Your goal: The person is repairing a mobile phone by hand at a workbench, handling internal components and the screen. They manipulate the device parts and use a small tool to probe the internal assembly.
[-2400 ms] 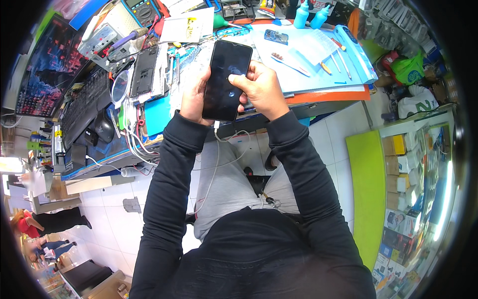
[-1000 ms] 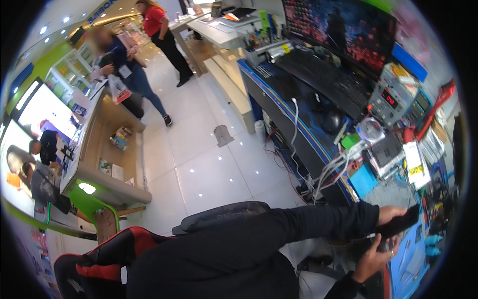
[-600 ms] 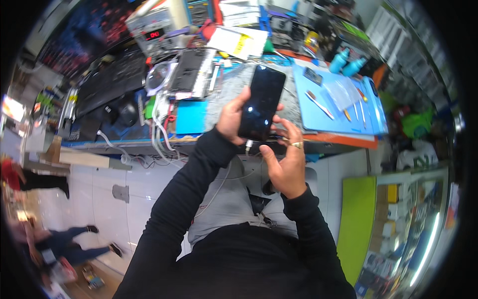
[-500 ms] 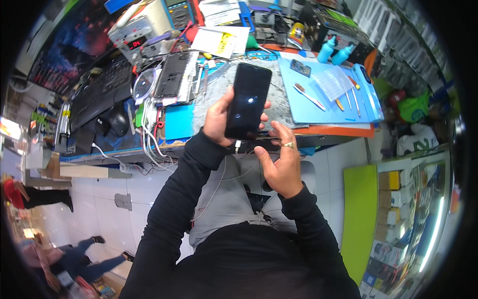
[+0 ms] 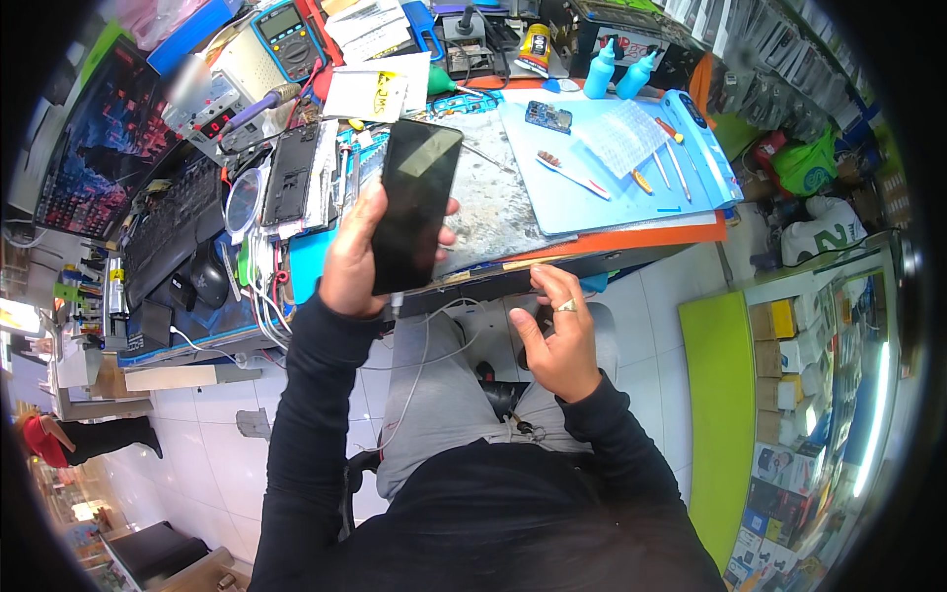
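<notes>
A black smartphone (image 5: 418, 222) rests in my left hand (image 5: 352, 259), whose fingers wrap round its sides. Its screen is dark, with a pale reflection near the top. From the phone's lower end a white charging cable (image 5: 398, 304) hangs down and loops over my lap. My right hand (image 5: 560, 340), with a ring on one finger, hovers above my lap, apart from the phone. Nothing is in it; its fingers are loosely bent and the thumb stands away from them. Beyond the phone lies a worn grey work mat (image 5: 485, 202).
On the blue mat (image 5: 523, 148) at the right lie a toothbrush (image 5: 574, 178), a circuit board (image 5: 548, 116) and several thin tools, with blue bottles (image 5: 599, 71) behind. A multimeter (image 5: 289, 44), a keyboard (image 5: 176, 232) and a mouse (image 5: 207, 274) crowd the left. A glass display case (image 5: 819, 414) stands right.
My left hand and the phone have shifted left, away from my right hand. The light spots on the screen have given way to a pale reflection. The whole view has turned somewhat.
</notes>
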Available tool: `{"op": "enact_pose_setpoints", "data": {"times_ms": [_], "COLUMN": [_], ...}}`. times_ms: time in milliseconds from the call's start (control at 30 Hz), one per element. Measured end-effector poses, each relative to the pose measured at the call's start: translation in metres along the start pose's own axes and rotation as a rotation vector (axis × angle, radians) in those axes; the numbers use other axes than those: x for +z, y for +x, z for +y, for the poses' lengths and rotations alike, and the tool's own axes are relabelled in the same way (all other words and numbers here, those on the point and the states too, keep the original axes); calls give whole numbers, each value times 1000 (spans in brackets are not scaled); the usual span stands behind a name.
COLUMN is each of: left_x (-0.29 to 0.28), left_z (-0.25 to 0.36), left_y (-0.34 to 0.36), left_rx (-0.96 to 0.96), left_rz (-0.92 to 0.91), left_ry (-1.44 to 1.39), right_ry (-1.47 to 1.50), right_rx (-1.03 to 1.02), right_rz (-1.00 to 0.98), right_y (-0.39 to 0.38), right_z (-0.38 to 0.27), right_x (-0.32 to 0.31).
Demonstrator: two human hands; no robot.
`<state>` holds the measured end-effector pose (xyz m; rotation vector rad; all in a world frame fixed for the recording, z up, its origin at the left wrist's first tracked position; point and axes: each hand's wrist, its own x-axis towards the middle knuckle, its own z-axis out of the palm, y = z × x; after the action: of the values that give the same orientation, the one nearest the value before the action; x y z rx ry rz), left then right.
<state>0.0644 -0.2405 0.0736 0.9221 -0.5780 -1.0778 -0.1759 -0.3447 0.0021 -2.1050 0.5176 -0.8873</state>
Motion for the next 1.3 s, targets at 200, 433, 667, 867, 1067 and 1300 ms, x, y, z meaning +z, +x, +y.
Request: {"op": "enact_pose_setpoints", "data": {"times_ms": [200, 433, 667, 867, 1067, 1300], "left_x": [13, 23, -4, -3, 8, 13], "left_z": [26, -5, -43, -39, -34, -39], "left_y": [-10, -22, 4, 8, 6, 3], "left_rx": [385, 605, 652, 604, 489, 473], "left_rz": [41, 105, 50, 53, 65, 103], "left_ry": [1037, 1896, 1893, 1850, 1884, 1904], "right_ry": [33, -12, -18, -36, -17, -9], "right_rx": [85, 64, 63, 58, 49, 64], "right_rz": [28, -26, -50, -28, -19, 11], "right_y": [-7, -12, -15, -14, -12, -16], "right_z": [5, -3, -7, -6, -4, 0], "right_x": [-5, 7, 5, 2, 2, -1]}}
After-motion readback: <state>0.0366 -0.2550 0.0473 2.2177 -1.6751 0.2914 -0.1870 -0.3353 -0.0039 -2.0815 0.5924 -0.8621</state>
